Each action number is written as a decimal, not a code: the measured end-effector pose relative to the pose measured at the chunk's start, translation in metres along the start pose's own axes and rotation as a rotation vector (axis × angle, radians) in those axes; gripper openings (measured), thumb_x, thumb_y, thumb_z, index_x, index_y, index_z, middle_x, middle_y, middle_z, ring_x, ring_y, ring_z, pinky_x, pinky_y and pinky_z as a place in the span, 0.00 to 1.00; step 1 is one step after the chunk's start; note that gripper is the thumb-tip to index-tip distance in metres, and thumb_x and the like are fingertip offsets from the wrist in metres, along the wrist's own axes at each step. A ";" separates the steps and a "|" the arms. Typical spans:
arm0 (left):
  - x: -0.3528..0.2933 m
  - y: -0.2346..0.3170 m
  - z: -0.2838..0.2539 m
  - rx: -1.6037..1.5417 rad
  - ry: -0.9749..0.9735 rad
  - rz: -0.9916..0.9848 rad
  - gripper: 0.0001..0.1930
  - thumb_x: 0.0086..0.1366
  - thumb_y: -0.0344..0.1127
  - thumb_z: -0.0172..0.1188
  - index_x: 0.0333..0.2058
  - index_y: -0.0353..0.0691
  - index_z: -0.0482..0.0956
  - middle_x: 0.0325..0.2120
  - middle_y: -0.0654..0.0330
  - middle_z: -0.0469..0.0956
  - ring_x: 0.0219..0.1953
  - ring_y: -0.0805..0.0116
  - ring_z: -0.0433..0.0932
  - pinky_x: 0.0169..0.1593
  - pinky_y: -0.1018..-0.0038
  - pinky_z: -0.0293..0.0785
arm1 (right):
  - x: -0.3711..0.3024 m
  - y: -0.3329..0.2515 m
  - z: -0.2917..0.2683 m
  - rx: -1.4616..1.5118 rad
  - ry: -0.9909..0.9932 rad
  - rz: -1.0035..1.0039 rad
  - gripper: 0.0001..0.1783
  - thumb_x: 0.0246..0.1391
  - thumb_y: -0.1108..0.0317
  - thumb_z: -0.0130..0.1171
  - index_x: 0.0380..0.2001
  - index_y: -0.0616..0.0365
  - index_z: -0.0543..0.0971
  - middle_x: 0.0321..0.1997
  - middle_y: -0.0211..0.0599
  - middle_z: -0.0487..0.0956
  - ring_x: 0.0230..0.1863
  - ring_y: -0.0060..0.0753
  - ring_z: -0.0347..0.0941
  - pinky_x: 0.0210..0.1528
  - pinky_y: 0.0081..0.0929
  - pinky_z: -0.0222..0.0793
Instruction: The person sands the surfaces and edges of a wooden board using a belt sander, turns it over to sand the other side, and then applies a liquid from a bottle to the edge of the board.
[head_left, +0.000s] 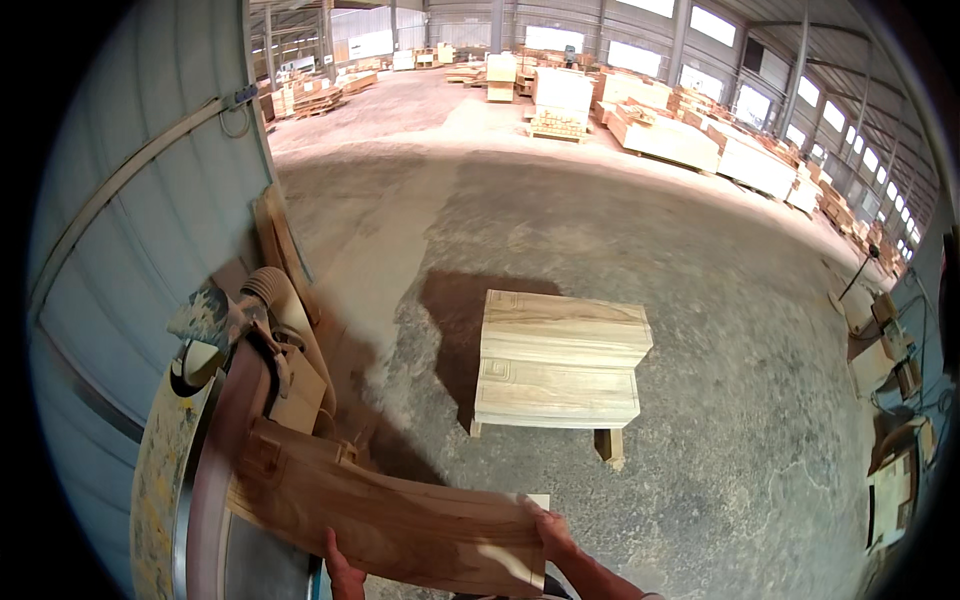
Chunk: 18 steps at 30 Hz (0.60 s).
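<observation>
A long wooden board [400,510] with a carved design at its far left end lies across the lower part of the head view. My left hand [343,572] grips its near edge, thumb up against the face and the other fingers hidden. At the right end, my right hand [555,535] is closed round the board's edge. The board's left end meets the brownish belt [215,490] of a belt sander, whose housing [155,480] is paint-flaked. Whether the board presses on the belt, I cannot tell.
Ahead, two stacks of pale boards [560,390] rest on low wooden supports. A ribbed hose [265,285] tops the sander, beside a grey metal wall [130,200]. Wood stacks [660,135] line the hall's far side. Equipment [890,490] stands at the right.
</observation>
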<state>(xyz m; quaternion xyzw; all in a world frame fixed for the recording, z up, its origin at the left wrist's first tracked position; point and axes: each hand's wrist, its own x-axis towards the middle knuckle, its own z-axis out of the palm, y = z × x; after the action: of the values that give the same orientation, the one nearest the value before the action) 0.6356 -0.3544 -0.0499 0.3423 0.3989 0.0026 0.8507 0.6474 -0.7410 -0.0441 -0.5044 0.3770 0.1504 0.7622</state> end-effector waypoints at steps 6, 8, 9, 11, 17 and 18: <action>0.013 0.003 -0.028 -0.059 -0.054 -0.065 0.31 0.56 0.56 0.57 0.54 0.43 0.65 0.51 0.55 0.69 0.52 0.53 0.67 0.53 0.53 0.67 | -0.019 -0.019 0.022 -0.164 0.020 0.015 0.33 0.47 0.43 0.59 0.42 0.65 0.77 0.40 0.41 0.77 0.40 0.30 0.73 0.42 0.28 0.70; 0.015 0.001 -0.020 -0.017 -0.009 -0.028 0.29 0.58 0.55 0.54 0.52 0.40 0.67 0.49 0.52 0.70 0.49 0.51 0.70 0.51 0.51 0.70 | -0.027 -0.023 0.014 -0.210 -0.020 -0.050 0.35 0.49 0.40 0.55 0.42 0.65 0.77 0.42 0.41 0.77 0.42 0.28 0.71 0.45 0.26 0.66; 0.014 -0.001 -0.012 -0.002 -0.012 -0.016 0.30 0.58 0.55 0.54 0.52 0.40 0.67 0.49 0.51 0.70 0.49 0.51 0.70 0.51 0.51 0.70 | -0.025 -0.020 0.008 -0.208 -0.013 -0.084 0.35 0.49 0.40 0.55 0.43 0.65 0.76 0.41 0.41 0.77 0.43 0.28 0.71 0.45 0.26 0.66; 0.005 0.000 -0.004 0.026 0.003 0.029 0.30 0.58 0.56 0.54 0.52 0.40 0.67 0.49 0.51 0.70 0.49 0.51 0.70 0.51 0.50 0.70 | -0.011 -0.008 0.004 -0.209 -0.022 -0.140 0.35 0.50 0.40 0.55 0.44 0.66 0.76 0.41 0.42 0.77 0.43 0.28 0.71 0.45 0.26 0.66; 0.011 -0.021 -0.019 -0.017 0.024 -0.029 0.30 0.57 0.54 0.58 0.53 0.42 0.66 0.49 0.53 0.70 0.49 0.52 0.70 0.50 0.54 0.72 | 0.028 0.017 -0.042 -0.617 -0.132 -0.499 0.30 0.51 0.48 0.53 0.49 0.62 0.72 0.47 0.43 0.75 0.45 0.33 0.72 0.48 0.26 0.66; -0.003 -0.030 -0.008 -0.028 -0.003 -0.042 0.30 0.57 0.53 0.59 0.53 0.42 0.66 0.49 0.55 0.71 0.49 0.53 0.70 0.49 0.55 0.72 | 0.032 0.017 -0.058 -0.728 -0.145 -0.648 0.28 0.52 0.52 0.52 0.50 0.61 0.71 0.48 0.42 0.75 0.46 0.33 0.72 0.48 0.26 0.67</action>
<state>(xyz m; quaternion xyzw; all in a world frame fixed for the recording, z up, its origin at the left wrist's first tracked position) 0.6202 -0.3731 -0.0688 0.3218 0.4046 -0.0103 0.8559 0.6345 -0.7896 -0.0905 -0.8175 0.0695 0.0624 0.5683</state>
